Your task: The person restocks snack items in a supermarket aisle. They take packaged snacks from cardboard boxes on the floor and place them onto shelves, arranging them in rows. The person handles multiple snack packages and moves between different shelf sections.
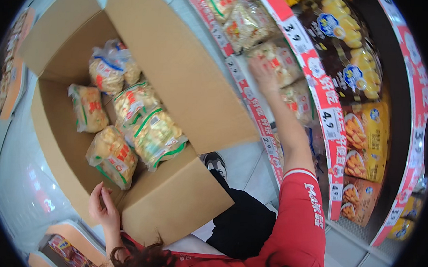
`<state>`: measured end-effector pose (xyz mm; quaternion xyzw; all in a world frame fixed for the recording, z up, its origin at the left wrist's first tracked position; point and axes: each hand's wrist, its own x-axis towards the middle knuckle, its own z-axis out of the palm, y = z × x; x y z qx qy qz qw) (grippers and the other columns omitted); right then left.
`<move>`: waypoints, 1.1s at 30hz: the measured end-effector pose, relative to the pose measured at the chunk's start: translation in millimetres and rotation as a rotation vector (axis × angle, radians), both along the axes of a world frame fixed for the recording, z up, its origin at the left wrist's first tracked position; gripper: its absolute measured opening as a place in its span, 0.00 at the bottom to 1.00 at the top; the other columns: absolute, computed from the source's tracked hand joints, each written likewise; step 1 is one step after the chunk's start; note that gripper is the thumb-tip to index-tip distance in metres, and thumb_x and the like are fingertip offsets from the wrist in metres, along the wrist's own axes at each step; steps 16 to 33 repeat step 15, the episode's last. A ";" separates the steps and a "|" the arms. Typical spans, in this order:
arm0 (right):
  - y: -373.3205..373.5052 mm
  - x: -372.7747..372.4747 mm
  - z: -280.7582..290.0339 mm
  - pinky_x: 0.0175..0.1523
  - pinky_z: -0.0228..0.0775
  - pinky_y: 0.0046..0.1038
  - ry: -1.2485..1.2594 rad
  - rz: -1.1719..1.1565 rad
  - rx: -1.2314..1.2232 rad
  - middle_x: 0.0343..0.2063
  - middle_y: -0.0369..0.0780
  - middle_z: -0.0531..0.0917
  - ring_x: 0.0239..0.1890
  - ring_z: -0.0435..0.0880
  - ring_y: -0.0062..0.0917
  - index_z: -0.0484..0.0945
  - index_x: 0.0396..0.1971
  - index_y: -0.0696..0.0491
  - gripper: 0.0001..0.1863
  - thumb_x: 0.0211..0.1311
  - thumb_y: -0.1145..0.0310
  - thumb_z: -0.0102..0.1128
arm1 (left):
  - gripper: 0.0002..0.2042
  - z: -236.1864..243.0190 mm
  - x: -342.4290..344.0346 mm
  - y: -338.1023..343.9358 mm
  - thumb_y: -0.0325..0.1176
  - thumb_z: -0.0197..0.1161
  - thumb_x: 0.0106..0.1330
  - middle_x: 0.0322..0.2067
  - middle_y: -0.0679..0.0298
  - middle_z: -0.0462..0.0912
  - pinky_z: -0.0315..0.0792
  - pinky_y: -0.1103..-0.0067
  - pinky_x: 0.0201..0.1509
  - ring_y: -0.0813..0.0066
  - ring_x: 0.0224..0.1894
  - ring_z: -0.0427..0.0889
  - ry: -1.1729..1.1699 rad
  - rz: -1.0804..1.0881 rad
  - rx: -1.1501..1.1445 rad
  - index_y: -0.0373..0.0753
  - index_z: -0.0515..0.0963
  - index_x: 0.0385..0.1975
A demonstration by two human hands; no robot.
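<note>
A large open cardboard box (178, 69) stands at the left with its flaps spread. Inside lie several clear bags of pale puffed snacks (111, 156), some with green edges and one with a blue strip (107, 70). My left hand (104, 209) is at the box's near left edge, fingers loosely bent and apart, holding nothing. At the far right, my right arm reaches to a low shelf. There my right hand (264, 73) lies against a clear snack bag (281, 64), its slightly blurred fingers stretched out. Another snack bag (298, 100) sits beside it, nearer me.
Shelves with red-and-white price strips (318, 76) rise at the right. They carry dark snack packs (353, 54), yellow packs (368, 137) and brown packs (360, 199). Orange-edged displays (13, 84) stand at the left. Pale tiled floor (244, 164) shows between box and shelf.
</note>
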<state>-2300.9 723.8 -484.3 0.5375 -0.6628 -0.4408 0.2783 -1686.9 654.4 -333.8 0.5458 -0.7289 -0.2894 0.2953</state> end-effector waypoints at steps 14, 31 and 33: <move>56.5 109.9 59.6 0.68 0.41 0.54 -0.950 -0.164 -0.741 0.64 0.45 0.62 0.69 0.55 0.43 0.67 0.60 0.48 0.31 0.56 0.54 0.59 | 0.14 -7.2 -89.7 -105.6 0.37 0.63 0.61 0.42 0.53 0.78 0.73 0.67 0.50 0.53 0.47 0.77 -0.486 -0.555 0.120 0.35 0.77 0.41; 53.0 110.2 59.6 0.68 0.41 0.54 -0.950 -0.172 -0.739 0.64 0.45 0.62 0.69 0.55 0.43 0.67 0.60 0.48 0.31 0.56 0.54 0.59 | 0.15 -19.5 -111.4 -129.4 0.39 0.63 0.61 0.42 0.53 0.78 0.73 0.67 0.51 0.54 0.49 0.77 -0.533 -0.590 0.196 0.35 0.77 0.42; 53.0 110.2 59.6 0.68 0.41 0.54 -0.950 -0.172 -0.739 0.64 0.45 0.62 0.69 0.55 0.43 0.67 0.60 0.48 0.31 0.56 0.54 0.59 | 0.15 -19.5 -111.4 -129.4 0.39 0.63 0.61 0.42 0.53 0.78 0.73 0.67 0.51 0.54 0.49 0.77 -0.533 -0.590 0.196 0.35 0.77 0.42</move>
